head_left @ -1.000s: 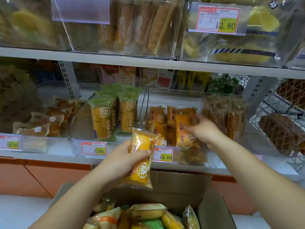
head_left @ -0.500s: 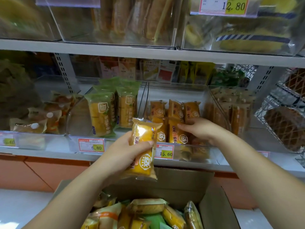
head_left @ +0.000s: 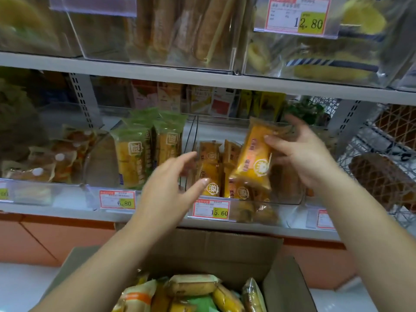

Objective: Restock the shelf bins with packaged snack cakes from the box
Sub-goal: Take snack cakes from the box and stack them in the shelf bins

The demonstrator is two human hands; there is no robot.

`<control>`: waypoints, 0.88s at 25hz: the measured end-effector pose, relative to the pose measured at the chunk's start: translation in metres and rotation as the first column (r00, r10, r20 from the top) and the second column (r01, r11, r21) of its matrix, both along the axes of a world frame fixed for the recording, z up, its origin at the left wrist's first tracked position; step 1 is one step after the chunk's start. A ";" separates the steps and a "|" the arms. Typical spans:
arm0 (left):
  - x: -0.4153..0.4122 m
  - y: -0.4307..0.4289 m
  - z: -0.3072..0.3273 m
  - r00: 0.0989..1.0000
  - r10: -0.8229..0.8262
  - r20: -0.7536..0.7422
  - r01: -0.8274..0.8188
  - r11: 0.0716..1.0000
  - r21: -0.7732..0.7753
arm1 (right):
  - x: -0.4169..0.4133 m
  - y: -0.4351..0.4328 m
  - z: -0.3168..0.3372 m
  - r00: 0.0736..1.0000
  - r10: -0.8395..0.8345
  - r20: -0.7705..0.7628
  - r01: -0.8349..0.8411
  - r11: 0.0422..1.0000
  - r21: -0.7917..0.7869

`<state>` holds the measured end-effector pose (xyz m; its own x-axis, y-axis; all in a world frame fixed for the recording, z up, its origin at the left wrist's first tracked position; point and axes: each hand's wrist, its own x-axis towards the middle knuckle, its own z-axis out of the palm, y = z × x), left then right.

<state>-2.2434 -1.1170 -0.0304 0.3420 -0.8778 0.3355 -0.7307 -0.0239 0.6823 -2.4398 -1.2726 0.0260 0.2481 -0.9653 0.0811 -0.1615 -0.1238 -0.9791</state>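
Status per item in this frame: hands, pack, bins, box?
left hand: open, fingers extended, holding nothing.
right hand: grips the orange pack.
orange pack: held tilted over the 15.60 bin, not yet set down.
15.60 bin: partly filled, orange packs standing upright inside.
green packs: upright in the bin to the left.
cardboard box: open, more packs inside.

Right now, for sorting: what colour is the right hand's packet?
Orange-yellow packet with a white logo; head view.
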 end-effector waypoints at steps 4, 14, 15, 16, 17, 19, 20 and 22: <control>0.014 -0.009 -0.015 0.984 0.005 0.181 -0.023 0.995 0.096 | 0.000 -0.016 -0.019 0.717 -0.039 -0.696 -0.131 0.973 -0.189; 0.019 -0.011 -0.036 0.958 -0.045 0.283 0.014 0.994 0.109 | 0.011 0.001 -0.035 0.220 0.096 -0.971 -0.250 0.967 0.039; 0.019 -0.008 -0.037 0.958 -0.048 0.281 0.017 0.994 0.109 | 0.009 0.007 -0.035 0.236 0.110 -0.966 -0.249 0.967 0.050; 0.019 -0.004 -0.036 0.954 -0.048 0.296 0.024 0.996 0.084 | 0.007 0.014 -0.030 0.269 0.082 -0.960 -0.242 0.970 0.015; 0.019 0.003 -0.036 0.940 -0.043 0.338 0.034 0.999 0.033 | 0.004 0.024 -0.022 0.318 0.016 -0.948 -0.241 0.969 -0.064; 0.019 0.018 -0.038 0.905 -0.029 0.425 0.083 0.990 -0.110 | -0.006 0.050 -0.002 0.471 -0.033 -0.882 -0.277 0.943 -0.183; 0.016 0.028 -0.041 0.902 -0.052 0.429 0.119 0.984 -0.131 | -0.010 0.066 0.001 0.532 0.075 -0.843 -0.332 0.935 -0.126; 0.008 0.045 -0.058 0.906 -0.191 0.377 0.199 0.980 0.017 | -0.011 0.094 -0.017 0.394 0.416 -0.820 -0.500 0.845 0.189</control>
<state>-2.2357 -1.0723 -0.0886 0.0100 -0.9051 0.4250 -0.9213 0.1569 0.3559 -2.4506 -1.1788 0.0094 0.6426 -0.6857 -0.3419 -0.7571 -0.5000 -0.4205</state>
